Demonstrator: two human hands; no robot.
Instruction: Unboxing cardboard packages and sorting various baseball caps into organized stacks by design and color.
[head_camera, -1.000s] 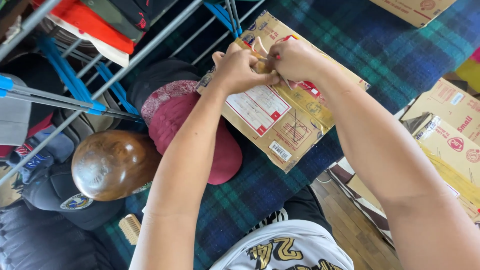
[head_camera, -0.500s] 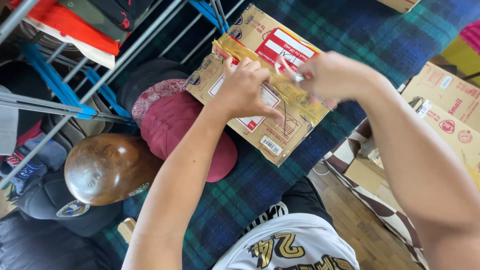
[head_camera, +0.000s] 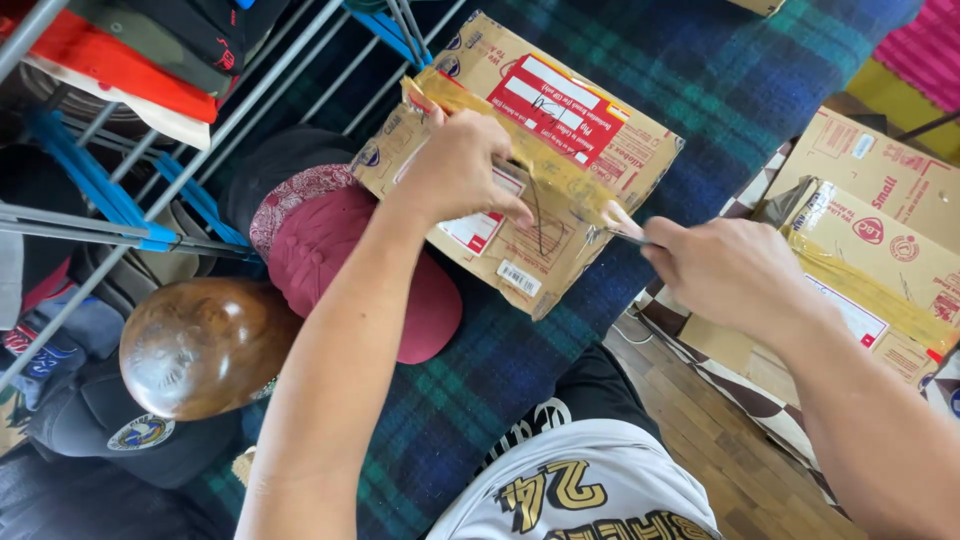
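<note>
A taped box (head_camera: 560, 130) lies on the plaid blanket (head_camera: 760, 80), right of a maroon cap (head_camera: 340, 270). The left hand (head_camera: 455, 170) presses flat on its top, fingers spread. The right hand (head_camera: 725, 270), at the box's near right edge, pinches a thin blade (head_camera: 628, 236) against the tape.

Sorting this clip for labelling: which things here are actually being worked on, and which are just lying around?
In use:
- cardboard box, taped shut, lying on the plaid blanket
- left hand, pressed flat on the box
- right hand, gripping a thin blade at the tape seam

Lying about:
- maroon cap
- brown wooden bowl
- dark cap
- other cardboard boxes
- metal rack
</note>
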